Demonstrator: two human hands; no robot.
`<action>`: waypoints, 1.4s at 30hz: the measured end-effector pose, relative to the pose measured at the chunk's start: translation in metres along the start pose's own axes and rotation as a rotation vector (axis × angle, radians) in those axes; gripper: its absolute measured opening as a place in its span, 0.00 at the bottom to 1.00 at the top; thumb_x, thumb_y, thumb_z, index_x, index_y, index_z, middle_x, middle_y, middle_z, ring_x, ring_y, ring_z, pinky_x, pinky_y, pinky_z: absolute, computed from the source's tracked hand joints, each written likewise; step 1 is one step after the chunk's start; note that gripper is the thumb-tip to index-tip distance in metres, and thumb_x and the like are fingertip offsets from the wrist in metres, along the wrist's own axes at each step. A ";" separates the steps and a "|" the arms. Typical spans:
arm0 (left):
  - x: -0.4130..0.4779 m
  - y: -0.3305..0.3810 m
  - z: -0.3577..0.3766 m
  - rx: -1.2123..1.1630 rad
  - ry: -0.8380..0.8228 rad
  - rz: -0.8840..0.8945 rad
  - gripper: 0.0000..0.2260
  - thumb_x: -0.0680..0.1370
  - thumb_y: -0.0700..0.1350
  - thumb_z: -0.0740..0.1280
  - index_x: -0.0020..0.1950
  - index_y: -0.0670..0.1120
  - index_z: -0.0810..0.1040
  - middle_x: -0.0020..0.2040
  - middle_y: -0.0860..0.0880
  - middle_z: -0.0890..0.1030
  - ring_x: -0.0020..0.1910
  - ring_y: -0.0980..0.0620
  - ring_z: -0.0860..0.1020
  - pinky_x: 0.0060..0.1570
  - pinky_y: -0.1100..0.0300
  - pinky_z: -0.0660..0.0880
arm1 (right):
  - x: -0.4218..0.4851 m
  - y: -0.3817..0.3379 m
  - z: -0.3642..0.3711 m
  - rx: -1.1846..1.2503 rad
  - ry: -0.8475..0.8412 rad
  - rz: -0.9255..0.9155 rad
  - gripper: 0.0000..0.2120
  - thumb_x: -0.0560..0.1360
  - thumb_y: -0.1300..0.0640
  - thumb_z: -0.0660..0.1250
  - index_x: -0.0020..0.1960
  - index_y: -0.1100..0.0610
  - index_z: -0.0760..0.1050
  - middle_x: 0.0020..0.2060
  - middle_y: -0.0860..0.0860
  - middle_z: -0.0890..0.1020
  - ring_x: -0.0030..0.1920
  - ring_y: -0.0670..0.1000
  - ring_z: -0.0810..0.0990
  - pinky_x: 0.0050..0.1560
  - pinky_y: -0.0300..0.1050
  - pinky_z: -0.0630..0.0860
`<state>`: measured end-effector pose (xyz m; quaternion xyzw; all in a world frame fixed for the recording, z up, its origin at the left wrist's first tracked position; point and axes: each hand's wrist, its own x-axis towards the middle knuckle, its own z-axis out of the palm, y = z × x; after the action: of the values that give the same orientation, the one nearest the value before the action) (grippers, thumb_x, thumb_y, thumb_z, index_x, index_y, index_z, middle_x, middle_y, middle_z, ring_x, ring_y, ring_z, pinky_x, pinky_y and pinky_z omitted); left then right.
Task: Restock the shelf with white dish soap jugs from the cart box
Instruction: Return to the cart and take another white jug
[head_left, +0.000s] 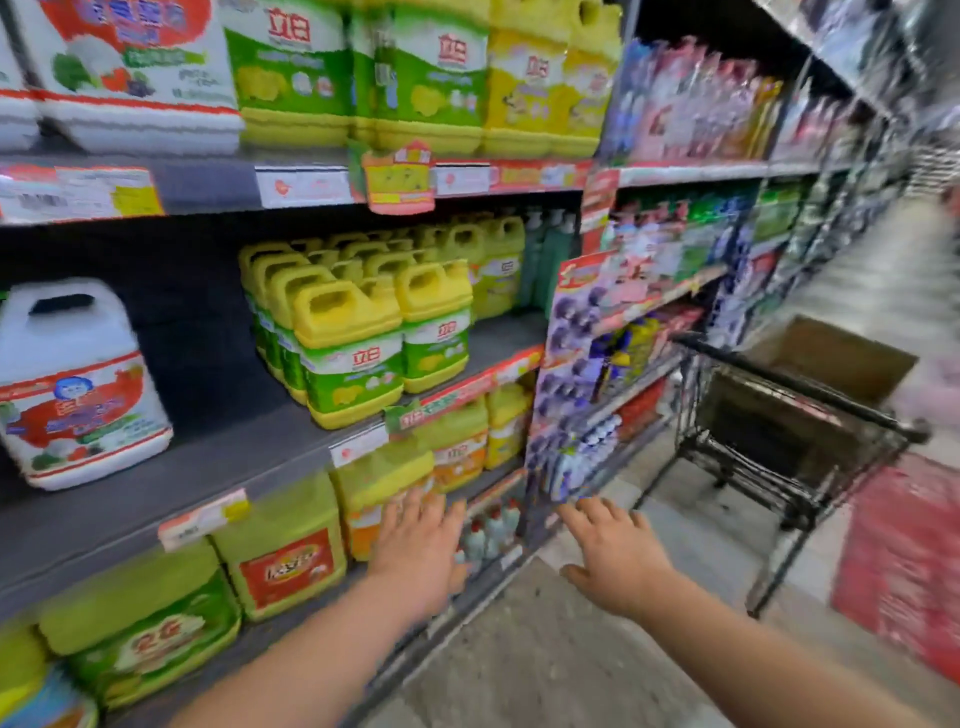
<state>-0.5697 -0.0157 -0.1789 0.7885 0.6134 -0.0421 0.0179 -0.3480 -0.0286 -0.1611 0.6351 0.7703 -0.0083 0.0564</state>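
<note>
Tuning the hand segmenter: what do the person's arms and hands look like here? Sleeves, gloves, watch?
The left hand and right hand are both bare: no gloves. Both forearms are uncovered down to the frame edge, with no sleeve, watch or band showing. Motion blur hides any ring.

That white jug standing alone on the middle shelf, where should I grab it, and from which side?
Probably by the handle moulded into the top of the white jug. It stands upright, dark handle slot facing the aisle, so reach in from the front and hook your fingers through the slot. Bare shelf on its right leaves room.
</note>
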 end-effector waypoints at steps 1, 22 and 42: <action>0.001 0.027 0.000 0.000 0.005 0.038 0.33 0.78 0.60 0.57 0.77 0.49 0.49 0.79 0.45 0.52 0.77 0.41 0.47 0.72 0.41 0.46 | -0.019 0.023 0.004 -0.003 -0.015 0.048 0.33 0.75 0.42 0.61 0.75 0.50 0.54 0.73 0.53 0.63 0.73 0.57 0.60 0.69 0.56 0.61; 0.092 0.456 0.022 0.121 -0.110 0.803 0.32 0.79 0.59 0.55 0.78 0.48 0.48 0.79 0.45 0.53 0.77 0.42 0.48 0.73 0.41 0.47 | -0.226 0.339 0.077 0.076 -0.112 0.791 0.32 0.76 0.44 0.61 0.75 0.50 0.54 0.73 0.54 0.61 0.74 0.60 0.56 0.71 0.62 0.56; 0.334 0.719 -0.003 0.123 -0.034 1.006 0.33 0.78 0.61 0.56 0.77 0.48 0.49 0.77 0.47 0.57 0.76 0.43 0.53 0.72 0.42 0.50 | -0.138 0.647 0.089 0.119 -0.097 0.979 0.33 0.75 0.42 0.61 0.75 0.50 0.54 0.73 0.53 0.63 0.73 0.57 0.58 0.70 0.59 0.57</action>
<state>0.2085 0.1296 -0.2222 0.9852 0.1535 -0.0768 -0.0005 0.3178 -0.0461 -0.1981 0.9235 0.3761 -0.0543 0.0529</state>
